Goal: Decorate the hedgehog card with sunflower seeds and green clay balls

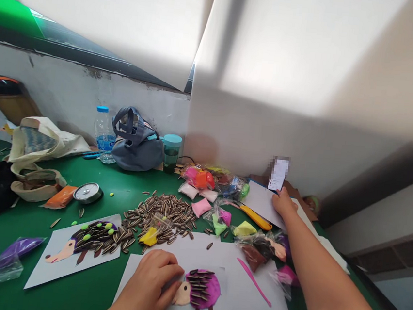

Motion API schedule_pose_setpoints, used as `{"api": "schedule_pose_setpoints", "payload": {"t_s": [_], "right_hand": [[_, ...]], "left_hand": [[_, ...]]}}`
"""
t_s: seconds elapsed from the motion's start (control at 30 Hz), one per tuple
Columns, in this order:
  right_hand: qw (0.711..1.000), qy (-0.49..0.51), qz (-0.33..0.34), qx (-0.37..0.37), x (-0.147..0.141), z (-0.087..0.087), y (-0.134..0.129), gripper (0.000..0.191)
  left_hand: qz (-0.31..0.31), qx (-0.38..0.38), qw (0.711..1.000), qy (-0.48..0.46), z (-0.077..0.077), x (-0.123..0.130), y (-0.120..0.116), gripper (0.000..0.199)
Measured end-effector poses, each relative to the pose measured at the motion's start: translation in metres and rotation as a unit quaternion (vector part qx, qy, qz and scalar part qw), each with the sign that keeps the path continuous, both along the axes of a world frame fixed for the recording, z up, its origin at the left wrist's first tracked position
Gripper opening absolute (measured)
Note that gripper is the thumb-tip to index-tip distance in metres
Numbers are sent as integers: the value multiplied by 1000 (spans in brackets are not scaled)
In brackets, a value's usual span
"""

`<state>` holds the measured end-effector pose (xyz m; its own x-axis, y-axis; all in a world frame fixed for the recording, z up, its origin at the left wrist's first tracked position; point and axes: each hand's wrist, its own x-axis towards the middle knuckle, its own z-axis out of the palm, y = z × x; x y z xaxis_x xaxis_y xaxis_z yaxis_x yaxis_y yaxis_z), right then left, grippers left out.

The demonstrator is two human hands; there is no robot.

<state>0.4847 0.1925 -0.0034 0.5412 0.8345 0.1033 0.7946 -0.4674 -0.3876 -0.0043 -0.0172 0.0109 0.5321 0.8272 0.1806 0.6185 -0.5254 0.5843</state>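
My left hand rests on a white sheet of paper, fingers curled and closed; whatever may be between them is hidden. Beside its fingertips lies a clay hedgehog with a pink-purple body, a beige face and brown legs. Striped sunflower seeds cover the left part of that body. My right hand is stretched far out to the back right, gripping the lower end of a phone with a lit screen. A heap of sunflower seeds lies beyond my left hand.
A second hedgehog picture lies at left, near a bag of purple clay. Clay packets, a yellow cutter and a pink clay tool lie around the papers. A bottle, blue bag and cup stand by the wall.
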Motion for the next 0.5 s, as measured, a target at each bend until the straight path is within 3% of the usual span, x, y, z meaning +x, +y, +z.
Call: {"api": "schedule_pose_setpoints", "payload": {"t_s": [0.5], "right_hand": [[1000,-8,-2,-14,-3,7,-1,40]], "left_hand": [[8,17,1000,-9,-1,0,-1,17]]}}
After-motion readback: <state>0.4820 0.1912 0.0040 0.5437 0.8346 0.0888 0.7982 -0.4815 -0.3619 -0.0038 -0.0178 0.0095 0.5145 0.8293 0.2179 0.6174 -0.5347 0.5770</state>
